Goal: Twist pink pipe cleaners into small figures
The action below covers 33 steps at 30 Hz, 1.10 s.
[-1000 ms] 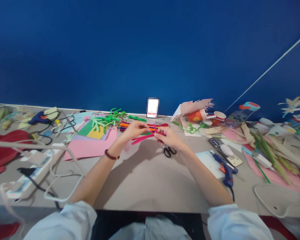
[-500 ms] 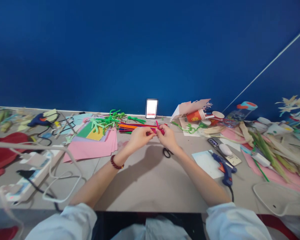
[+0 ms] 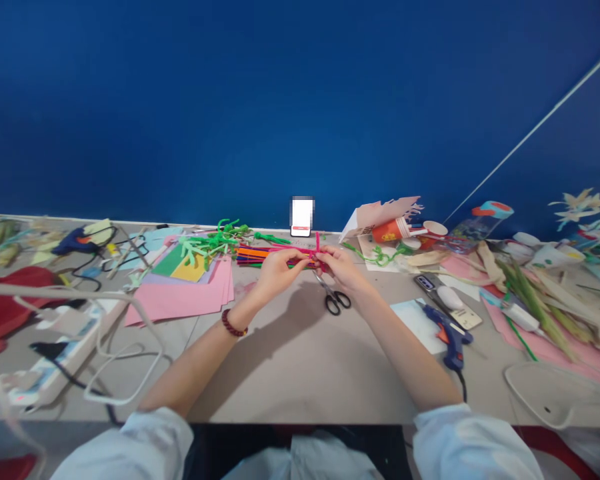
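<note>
My left hand (image 3: 276, 268) and my right hand (image 3: 341, 267) meet above the grey table (image 3: 290, 360), fingers pinched on a pink pipe cleaner (image 3: 316, 252) that is bent, with one short end sticking up. Just behind my hands lies a bundle of coloured pipe cleaners (image 3: 265, 255). Black-handled scissors (image 3: 334, 297) lie on the table just below my right hand. A dark bead bracelet (image 3: 231, 325) is on my left wrist.
Pink and coloured paper sheets (image 3: 183, 292) and green twisted pipe cleaners (image 3: 215, 240) lie at the left. A power strip with cables (image 3: 55, 360) sits near left. A blue glue gun (image 3: 449, 335), an orange paper cup (image 3: 391, 231) and dried leaves (image 3: 540, 300) crowd the right. A phone (image 3: 302, 216) leans on the blue wall.
The pink pipe cleaners, long and spread a second ago, are now bunched into a short piece between my fingers. Both hands shifted slightly away from me; the scissors show more fully.
</note>
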Tool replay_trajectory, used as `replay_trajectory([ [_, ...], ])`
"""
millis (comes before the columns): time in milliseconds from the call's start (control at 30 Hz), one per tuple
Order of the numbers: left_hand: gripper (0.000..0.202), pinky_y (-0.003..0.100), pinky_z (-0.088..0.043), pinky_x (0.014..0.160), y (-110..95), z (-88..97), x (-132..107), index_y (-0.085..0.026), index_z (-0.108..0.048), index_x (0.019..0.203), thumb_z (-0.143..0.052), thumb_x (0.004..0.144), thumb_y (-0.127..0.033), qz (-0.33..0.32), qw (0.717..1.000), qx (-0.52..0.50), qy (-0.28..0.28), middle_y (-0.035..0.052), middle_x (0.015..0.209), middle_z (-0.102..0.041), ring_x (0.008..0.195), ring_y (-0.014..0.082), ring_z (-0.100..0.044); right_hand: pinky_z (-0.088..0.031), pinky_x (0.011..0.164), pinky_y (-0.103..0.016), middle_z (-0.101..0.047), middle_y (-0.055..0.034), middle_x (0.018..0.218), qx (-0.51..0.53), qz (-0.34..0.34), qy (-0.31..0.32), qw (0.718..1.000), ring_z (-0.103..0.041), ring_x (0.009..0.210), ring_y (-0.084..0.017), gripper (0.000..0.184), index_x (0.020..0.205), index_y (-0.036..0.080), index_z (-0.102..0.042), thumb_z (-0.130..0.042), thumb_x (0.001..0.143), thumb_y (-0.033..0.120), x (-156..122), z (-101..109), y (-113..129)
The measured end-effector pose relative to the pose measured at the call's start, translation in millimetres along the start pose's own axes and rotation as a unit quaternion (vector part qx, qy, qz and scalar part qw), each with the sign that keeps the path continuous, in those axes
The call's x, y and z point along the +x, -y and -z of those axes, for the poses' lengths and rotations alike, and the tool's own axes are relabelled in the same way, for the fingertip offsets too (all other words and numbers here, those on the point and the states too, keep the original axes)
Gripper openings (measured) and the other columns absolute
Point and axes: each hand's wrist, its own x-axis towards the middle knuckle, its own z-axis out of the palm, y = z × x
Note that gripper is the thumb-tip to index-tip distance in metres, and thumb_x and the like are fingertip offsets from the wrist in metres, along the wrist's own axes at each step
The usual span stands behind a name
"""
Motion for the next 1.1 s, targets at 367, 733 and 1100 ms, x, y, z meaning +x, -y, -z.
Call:
replay_trajectory([
  [367,0.013,0.025,-0.045,0.068,6.7,-7.7,-4.9,-0.022,-0.069,0.080,-0.059,0.083,-0.030,-0.039,0.994,0.104,-0.012,0.0022,0.082,-0.072,0.074,0.0164,-0.064,-0.051,0.068,-0.032,-0.063,-0.0021,0.073,-0.286,0.161,-0.074,0.942,-0.062,0.066,-0.016,0.020,0.082,0.020,-0.057,-0.057,0.078,0.039,-0.6,2.5,-14.3],
  [733,0.022,0.026,-0.051,0.062,12.5,-27.7,-14.0,-0.019,-0.070,0.090,-0.057,0.082,-0.035,0.031,0.993,-0.100,-0.051,0.0058,0.084,-0.072,0.073,0.0168,-0.065,-0.049,0.057,-0.025,-0.055,0.0035,0.062,-0.029,0.104,-0.086,0.990,-0.053,0.056,-0.010,0.031,0.073,0.021,-0.052,-0.067,0.067,0.047,-11.3,-15.8,1.7],
  [1100,0.013,0.026,-0.047,0.065,26.0,19.7,14.4,-0.020,-0.071,0.077,-0.061,0.080,-0.028,-0.076,0.993,-0.043,0.079,0.0050,0.077,-0.071,0.070,0.0154,-0.062,-0.038,0.051,-0.024,-0.054,0.0037,0.056,-0.262,0.086,0.094,0.957,-0.048,0.050,-0.011,0.017,0.071,0.019,-0.057,-0.060,0.074,0.035,-24.7,-6.7,21.1],
])
